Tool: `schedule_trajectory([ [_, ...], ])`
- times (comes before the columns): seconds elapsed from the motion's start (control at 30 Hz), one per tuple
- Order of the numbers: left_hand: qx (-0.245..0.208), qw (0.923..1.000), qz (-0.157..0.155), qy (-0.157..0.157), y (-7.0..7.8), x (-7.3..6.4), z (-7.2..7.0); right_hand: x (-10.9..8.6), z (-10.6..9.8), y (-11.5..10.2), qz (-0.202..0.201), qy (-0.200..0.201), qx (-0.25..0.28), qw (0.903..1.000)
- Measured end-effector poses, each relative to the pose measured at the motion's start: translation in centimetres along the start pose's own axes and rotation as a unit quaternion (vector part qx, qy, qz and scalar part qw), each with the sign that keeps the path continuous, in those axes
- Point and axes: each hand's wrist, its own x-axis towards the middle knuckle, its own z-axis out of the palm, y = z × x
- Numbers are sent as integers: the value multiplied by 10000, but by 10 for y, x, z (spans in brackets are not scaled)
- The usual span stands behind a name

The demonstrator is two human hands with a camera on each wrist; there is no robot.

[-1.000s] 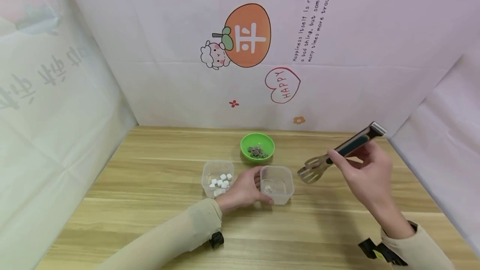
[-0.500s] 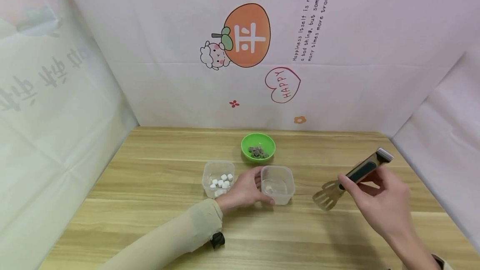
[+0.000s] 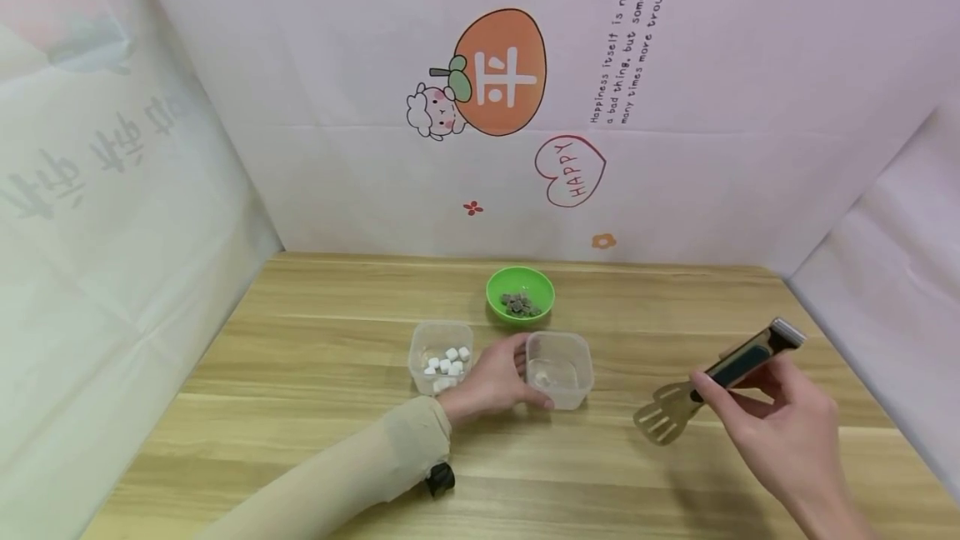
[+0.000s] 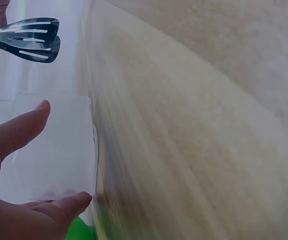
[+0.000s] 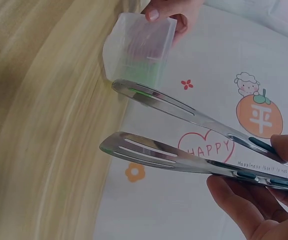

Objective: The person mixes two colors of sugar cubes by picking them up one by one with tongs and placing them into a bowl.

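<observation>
My left hand (image 3: 491, 377) holds a clear square plastic container (image 3: 566, 394) at its left side, thumb at the front and fingers behind. The container stands on the table with no contents visible. In the left wrist view the thumb and fingers reach round its wall (image 4: 59, 150). My right hand (image 3: 791, 432) holds slotted metal tongs (image 3: 738, 365) by the dark-inlaid handle, above the table on the right. The right wrist view shows the tongs' two slotted heads (image 5: 149, 152) spread apart with nothing between them.
Left of my left hand stands a second clear container (image 3: 417, 369) with several white cubes (image 3: 452, 367). Behind both, a green bowl (image 3: 497, 290) holds small grey-brown cubes (image 3: 517, 305). A printed cloth (image 3: 360, 182) hangs along the wooden table's (image 3: 300, 340) back edge.
My right hand has moved right and nearer the front edge, carrying the tongs away from the container. My left hand has stayed on the container.
</observation>
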Motion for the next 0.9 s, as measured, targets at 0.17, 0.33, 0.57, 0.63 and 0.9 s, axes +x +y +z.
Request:
schedule_trajectory([
  [0.17, 132, 9999, -33, 7, 2, 3, 4, -5, 0, 1, 135, 22, 5, 9999],
  [0.33, 290, 9996, -46, 21, 6, 5, 9, -10, -1, 3, 328, 7, 21, 9995],
  [0.57, 377, 9991, -197, 53, 10, 9, 14, -14, -3, 4, 498, -110, -109, 9986],
  [0.63, 358, 9992, -197, 40, 10, 11, 16, -16, -3, 4, 492, -95, -108, 9987],
  [0.9, 454, 9988, -157, 57, 11, 17, 24, -22, -2, 6, 643, -67, -114, 9978],
])
